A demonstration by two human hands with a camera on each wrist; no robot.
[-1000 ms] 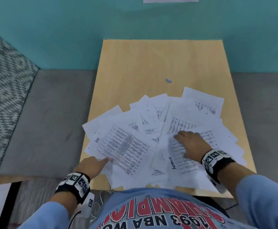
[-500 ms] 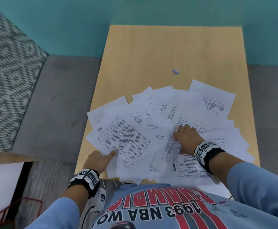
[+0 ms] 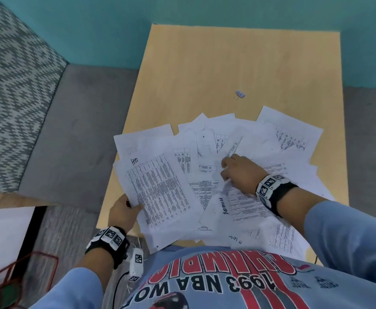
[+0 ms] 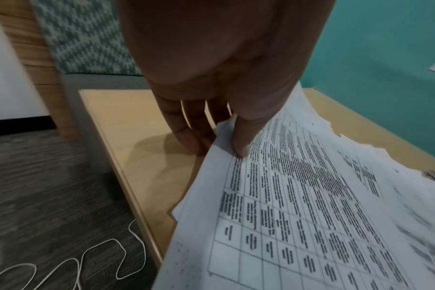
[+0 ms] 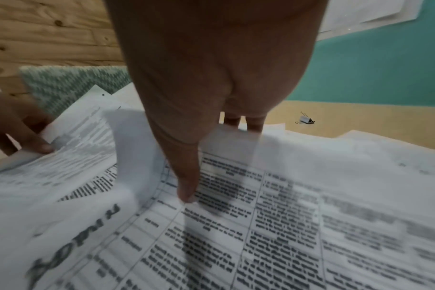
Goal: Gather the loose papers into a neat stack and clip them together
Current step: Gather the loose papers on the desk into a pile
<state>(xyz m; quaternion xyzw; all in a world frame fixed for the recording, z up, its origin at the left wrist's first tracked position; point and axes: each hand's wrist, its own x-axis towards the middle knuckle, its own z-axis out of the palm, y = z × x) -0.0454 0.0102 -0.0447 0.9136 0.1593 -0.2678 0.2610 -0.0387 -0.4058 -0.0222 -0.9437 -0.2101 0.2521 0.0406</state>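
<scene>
Against a teal wall, the wooden surface [image 3: 204, 70] carried our scattered papers [image 3: 271, 152] across its near half. Our left hand [image 3: 122, 211] pinched the near-left sheet [image 3: 160, 188], thumb on top; our right hand [image 3: 240, 172] gripped a lifted sheet mid-pile. We judged gathering barely begun; next, sweep the sheets inward. The binder clip [image 3: 239, 94] lay apart, farther off. Right fingertips were hidden.
</scene>
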